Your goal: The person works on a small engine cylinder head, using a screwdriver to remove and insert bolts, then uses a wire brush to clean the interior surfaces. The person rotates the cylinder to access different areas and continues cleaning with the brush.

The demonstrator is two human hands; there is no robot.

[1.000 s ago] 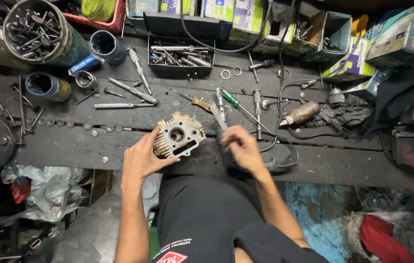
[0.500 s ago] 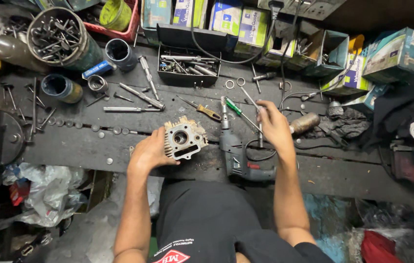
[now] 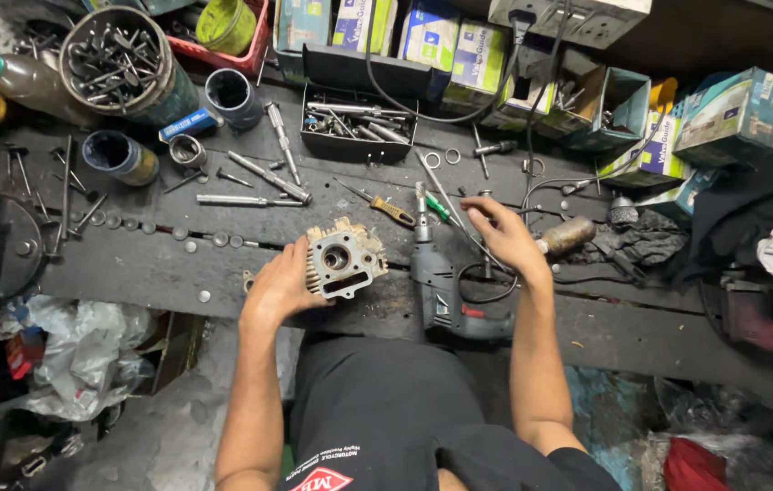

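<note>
Behind left hand [image 3: 275,289], can [image 3: 118,59] (valve-filled), tray [image 3: 354,136]

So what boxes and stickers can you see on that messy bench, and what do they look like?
Row of small cartons: back edge, upright, blue, white and yellow.
Open teal box: back right, empty-looking, tilted.
Teal and white carton: far right, lying tilted.
Blue-labelled can: left, round, open.
Green-capped bottle: far left, lying down.

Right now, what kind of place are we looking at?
Most likely a motorcycle or small-engine repair workshop. The left hand steadies a finned engine cylinder head on a grimy workbench; an electric drill lies beside it, and a can of loose engine valves stands at the back.
</note>
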